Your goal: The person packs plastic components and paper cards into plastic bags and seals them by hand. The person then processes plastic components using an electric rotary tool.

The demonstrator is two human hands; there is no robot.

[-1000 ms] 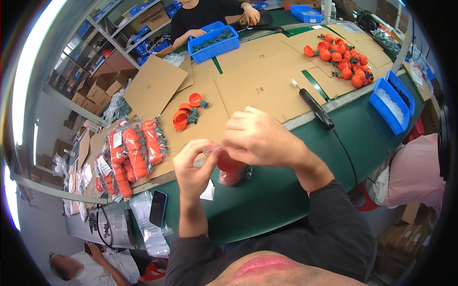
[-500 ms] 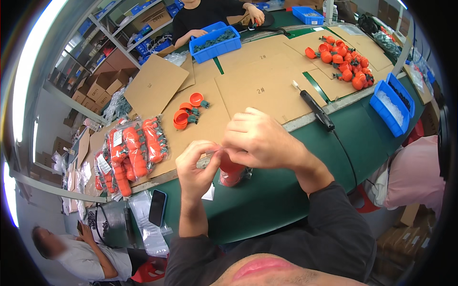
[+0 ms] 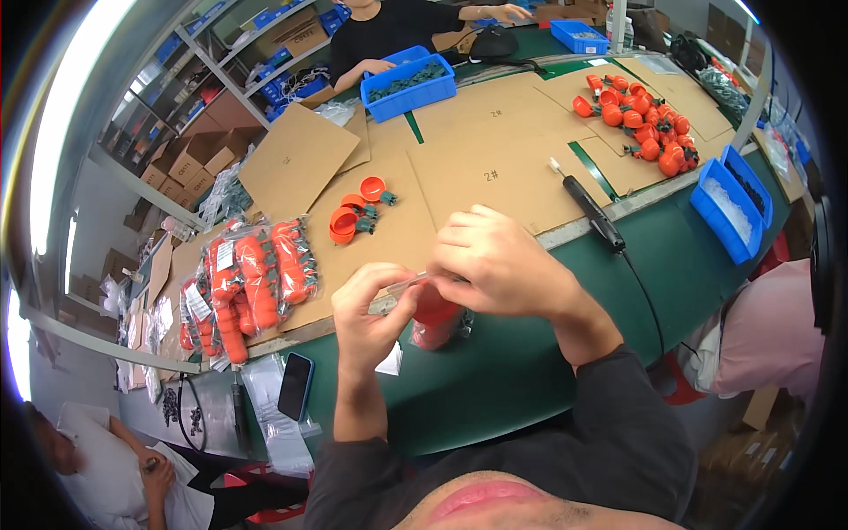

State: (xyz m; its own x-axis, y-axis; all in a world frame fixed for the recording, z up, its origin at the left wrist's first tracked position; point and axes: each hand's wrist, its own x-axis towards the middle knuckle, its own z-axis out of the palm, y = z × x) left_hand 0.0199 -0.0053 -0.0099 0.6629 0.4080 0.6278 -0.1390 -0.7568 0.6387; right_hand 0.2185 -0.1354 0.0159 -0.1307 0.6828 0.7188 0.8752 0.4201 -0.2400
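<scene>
Bag of clear plastic (image 3: pixel 433 332), filled with red rounded parts, sits below and between the two grips, over the green-topped desk (image 3: pixel 521 380); cannot tell whether its base bears on the surface. Left grip (image 3: pixel 364 309): thumb and forefinger together, clamped on the upper edge of the bag. Right grip (image 3: pixel 490 265): fingers bunched, clamped on the same edge just beside the left; fingertips partly hidden. White folded paper (image 3: pixel 389 360) just below the left grip. To its lower left, a black phone with a blue rim (image 3: pixel 296 387), resting on flat clear plastic sleeves (image 3: pixel 276 424). Farther left, a pile of clear packs of red parts with dark green fittings (image 3: pixel 256 287). Beyond the left grip, a small cluster of loose red cups with dark green fittings (image 3: pixel 374 188) on brown cardboard sheeting (image 3: pixel 495 190). Right of and beyond the right grip, a black corded cylindrical tool with a pale tip (image 3: pixel 592 215); farther out that way, a large heap of red cups (image 3: pixel 649 132). Well beyond both grips, a blue plastic bin of dark green pieces (image 3: pixel 411 99), a co-worker's hand (image 3: pixel 377 68) at its edge.
</scene>
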